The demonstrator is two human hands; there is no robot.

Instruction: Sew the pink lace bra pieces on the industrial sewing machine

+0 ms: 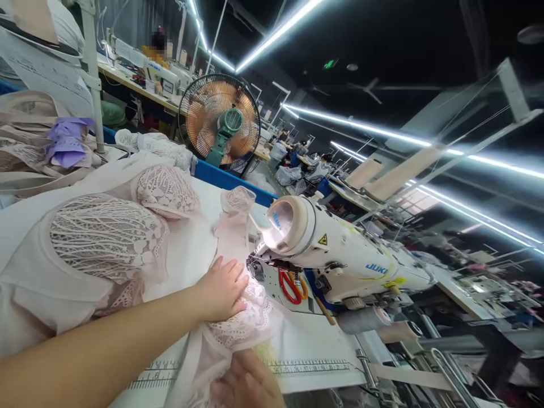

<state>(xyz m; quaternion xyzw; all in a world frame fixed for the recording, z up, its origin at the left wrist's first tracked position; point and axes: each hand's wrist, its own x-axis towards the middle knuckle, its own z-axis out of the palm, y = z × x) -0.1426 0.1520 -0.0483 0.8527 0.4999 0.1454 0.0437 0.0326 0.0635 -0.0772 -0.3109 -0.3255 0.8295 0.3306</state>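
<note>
A pale pink lace bra [246, 317] lies on the white sewing table, partly under the needle area of a white JUKI sewing machine [340, 249]. My left hand [223, 288] rests flat on it just left of the needle, fingers stretched out towards the lit presser foot. Lower down, at the front of the table, my right hand [250, 382] grips the bra's near edge; its fingers are blurred and partly cut off by the frame. A strap-like length of the same fabric [233, 226] stretches behind the needle. The needle tip itself is hard to make out.
More lace bras [106, 243] are heaped at left, beside beige pieces with a purple strip [70, 141]. Red-handled scissors [289, 288] lie beneath the machine arm. A large fan [221, 122] stands behind the blue table edge [238, 182]. A printed ruler [312, 367] runs along the front.
</note>
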